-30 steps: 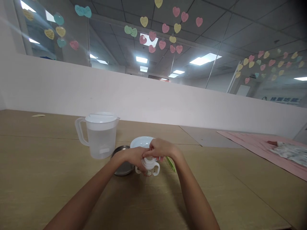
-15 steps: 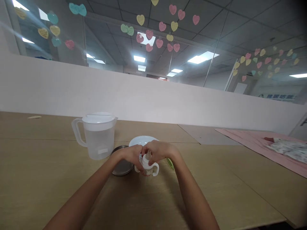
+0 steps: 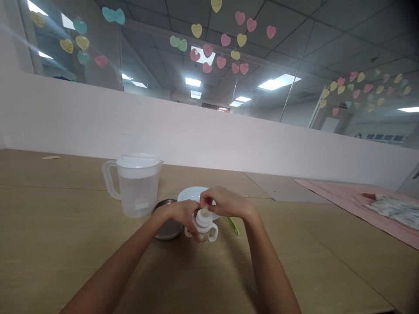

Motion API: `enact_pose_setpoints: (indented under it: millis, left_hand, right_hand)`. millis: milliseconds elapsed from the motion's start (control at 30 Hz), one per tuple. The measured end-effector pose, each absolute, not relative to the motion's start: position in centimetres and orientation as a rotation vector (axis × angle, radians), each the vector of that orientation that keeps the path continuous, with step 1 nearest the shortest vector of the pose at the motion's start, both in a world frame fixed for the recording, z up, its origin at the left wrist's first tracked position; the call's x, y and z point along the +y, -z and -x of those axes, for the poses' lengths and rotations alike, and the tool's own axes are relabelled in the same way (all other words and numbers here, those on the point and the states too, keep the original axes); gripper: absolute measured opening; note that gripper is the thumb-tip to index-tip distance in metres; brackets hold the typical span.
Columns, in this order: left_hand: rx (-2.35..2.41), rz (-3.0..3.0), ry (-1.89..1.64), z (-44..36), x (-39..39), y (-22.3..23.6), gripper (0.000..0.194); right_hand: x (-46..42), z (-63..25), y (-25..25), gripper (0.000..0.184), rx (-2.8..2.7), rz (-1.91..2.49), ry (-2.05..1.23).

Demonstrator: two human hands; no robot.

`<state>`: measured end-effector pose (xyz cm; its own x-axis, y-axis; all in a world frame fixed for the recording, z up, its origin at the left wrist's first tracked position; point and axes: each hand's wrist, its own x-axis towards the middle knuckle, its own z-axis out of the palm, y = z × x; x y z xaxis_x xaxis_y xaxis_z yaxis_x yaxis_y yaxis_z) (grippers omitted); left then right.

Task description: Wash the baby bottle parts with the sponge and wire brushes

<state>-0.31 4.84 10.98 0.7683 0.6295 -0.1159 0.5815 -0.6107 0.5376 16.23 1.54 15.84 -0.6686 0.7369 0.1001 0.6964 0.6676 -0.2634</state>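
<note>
A baby bottle [image 3: 203,227] with a white collar and two white side handles stands upright on the table in front of me. My left hand [image 3: 187,214] is closed around its left side. Above it, my right hand [image 3: 222,201] pinches the tip of the clear bottle nipple [image 3: 205,212], which sits in the collar. A white plate [image 3: 188,193] lies just behind both hands, partly covered by them. Beside my left wrist is a round dark metal tin or pan [image 3: 168,230]. A green-handled utensil [image 3: 233,226] lies right of the bottle, its far end hidden.
A translucent lidded pitcher [image 3: 139,187] with liquid in it stands at the back left. Far right, a patterned cloth [image 3: 394,210] lies on a pink cloth [image 3: 340,196]. A low white wall [image 3: 196,135] with glass above it borders the back of the wooden table [image 3: 98,244].
My right hand has risen from the bottle's collar to the nipple's tip, uncovering the collar. My left hand stays on the bottle. The view has shifted slightly.
</note>
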Motion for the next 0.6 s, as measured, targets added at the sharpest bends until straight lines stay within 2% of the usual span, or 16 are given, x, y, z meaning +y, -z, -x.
enact_pose_setpoints:
  millis: [233, 367, 433, 533, 600]
  left_hand:
    - [0.887, -2.458, -0.207, 0.8, 4.9, -11.2, 0.063]
    - [0.838, -2.444, -0.524, 1.8, 3.9, -13.1, 0.083]
    - [0.781, -2.385, -0.741, 1.8, 2.9, -14.4, 0.073]
    - [0.802, -2.287, -0.996, 1.0, 1.8, -15.6, 0.041]
    - [0.851, -2.245, -1.105, 0.5, 1.6, -15.7, 0.032]
  right_hand:
    - [0.3, -17.8, -17.3, 0.016, -2.399, 1.122, -0.215]
    - [-0.9, -18.4, -18.4, 0.015, -2.096, 1.074, -0.117]
    - [-1.3, -18.6, -18.6, 0.016, -1.937, 1.0, -0.064]
    - [-1.3, -18.6, -18.7, 0.018, -1.783, 0.902, -0.024]
    - [-1.1, -18.6, -18.6, 0.018, -1.726, 0.882, -0.017]
